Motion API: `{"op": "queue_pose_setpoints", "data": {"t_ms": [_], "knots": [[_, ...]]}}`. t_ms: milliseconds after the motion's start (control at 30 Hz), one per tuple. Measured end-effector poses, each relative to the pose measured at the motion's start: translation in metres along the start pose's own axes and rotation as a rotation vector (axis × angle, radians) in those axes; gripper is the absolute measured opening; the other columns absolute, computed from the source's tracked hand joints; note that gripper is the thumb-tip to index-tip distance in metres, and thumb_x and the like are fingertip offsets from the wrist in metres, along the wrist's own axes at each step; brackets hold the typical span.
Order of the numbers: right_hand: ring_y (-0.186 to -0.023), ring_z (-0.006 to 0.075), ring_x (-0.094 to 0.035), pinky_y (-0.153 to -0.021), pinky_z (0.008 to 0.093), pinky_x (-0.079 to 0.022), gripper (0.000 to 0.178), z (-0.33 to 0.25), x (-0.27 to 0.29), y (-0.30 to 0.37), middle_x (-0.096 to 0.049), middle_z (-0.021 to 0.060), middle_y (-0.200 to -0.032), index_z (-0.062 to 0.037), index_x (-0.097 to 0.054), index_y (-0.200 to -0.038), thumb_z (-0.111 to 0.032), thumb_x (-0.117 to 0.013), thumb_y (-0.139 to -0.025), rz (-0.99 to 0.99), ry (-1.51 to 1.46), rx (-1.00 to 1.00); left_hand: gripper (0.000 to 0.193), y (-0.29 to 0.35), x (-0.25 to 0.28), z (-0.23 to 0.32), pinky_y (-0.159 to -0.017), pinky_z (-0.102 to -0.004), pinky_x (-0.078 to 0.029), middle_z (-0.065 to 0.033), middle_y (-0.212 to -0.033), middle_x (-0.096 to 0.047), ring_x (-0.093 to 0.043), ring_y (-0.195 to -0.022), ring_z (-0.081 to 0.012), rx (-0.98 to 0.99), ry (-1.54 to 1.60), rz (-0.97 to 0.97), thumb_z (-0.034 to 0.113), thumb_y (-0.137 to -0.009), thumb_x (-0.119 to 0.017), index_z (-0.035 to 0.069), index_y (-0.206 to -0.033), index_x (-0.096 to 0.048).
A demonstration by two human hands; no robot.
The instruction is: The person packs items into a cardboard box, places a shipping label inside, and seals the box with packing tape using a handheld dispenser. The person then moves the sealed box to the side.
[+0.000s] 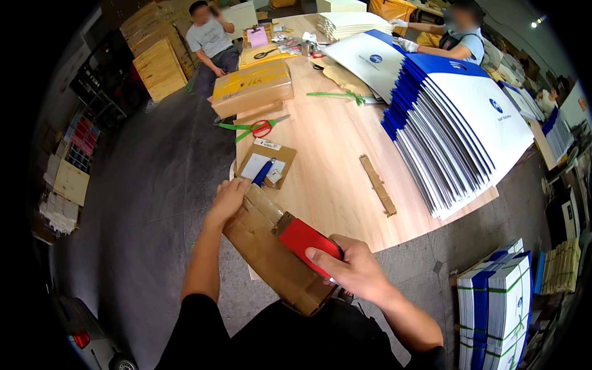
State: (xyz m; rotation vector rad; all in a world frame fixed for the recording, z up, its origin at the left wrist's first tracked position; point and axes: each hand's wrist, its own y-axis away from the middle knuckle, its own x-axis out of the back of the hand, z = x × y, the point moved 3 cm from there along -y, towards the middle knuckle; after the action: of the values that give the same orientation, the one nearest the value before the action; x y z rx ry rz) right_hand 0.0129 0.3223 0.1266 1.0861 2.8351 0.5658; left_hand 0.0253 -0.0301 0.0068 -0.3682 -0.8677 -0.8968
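A long, narrow brown cardboard box (262, 250) lies tilted across the near edge of the table, its near end close to my body. At its far left corner, my left hand (229, 197) is closed over the edge. My right hand (357, 268) grips a red, flat rectangular block (305, 243), thumb on top, over the box's right side. What the block is does not show; its far end touches or overlaps the box. Just beyond my left hand, a blue-handled tool (263, 171) rests on a flat brown cardboard piece (285, 154) with white labels.
Scissors with red handles (261, 128), a taped carton (254, 86) and a cardboard strip (377, 185) lie on the wooden table (333, 166). A tall fanned stack of blue-and-white folders (444, 129) stands right. One person (213, 40) sits far left; another (462, 34) works far right.
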Motion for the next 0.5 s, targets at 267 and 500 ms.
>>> {"op": "queue_pose_setpoints", "data": {"t_ms": [267,500], "knots": [[-0.057,0.0101,-0.061,-0.054,0.0262,-0.05,0.045,0.009,0.015,-0.011,-0.063,0.0057,-0.068,0.0047,-0.065,-0.095,-0.04,-0.063,-0.099,-0.029,-0.008,0.023,0.039,0.014,0.026,0.124,-0.084,-0.0496,-0.047,-0.0232,-0.097,-0.069,-0.062,-0.097,-0.0426,-0.621,-0.259,0.3,0.03,-0.1,-0.046,0.003,-0.101,-0.074],[-0.06,0.0173,-0.066,-0.061,0.0331,-0.054,0.047,0.024,0.049,0.053,-0.066,0.0114,-0.067,0.0048,-0.067,-0.099,-0.042,-0.061,-0.099,-0.061,0.067,0.054,0.047,0.03,-0.025,0.093,-0.088,-0.0486,-0.045,-0.0171,-0.089,-0.07,-0.061,-0.092,-0.0372,-0.502,-0.453,-0.049,0.03,-0.1,-0.043,0.008,-0.075,-0.075]]}}
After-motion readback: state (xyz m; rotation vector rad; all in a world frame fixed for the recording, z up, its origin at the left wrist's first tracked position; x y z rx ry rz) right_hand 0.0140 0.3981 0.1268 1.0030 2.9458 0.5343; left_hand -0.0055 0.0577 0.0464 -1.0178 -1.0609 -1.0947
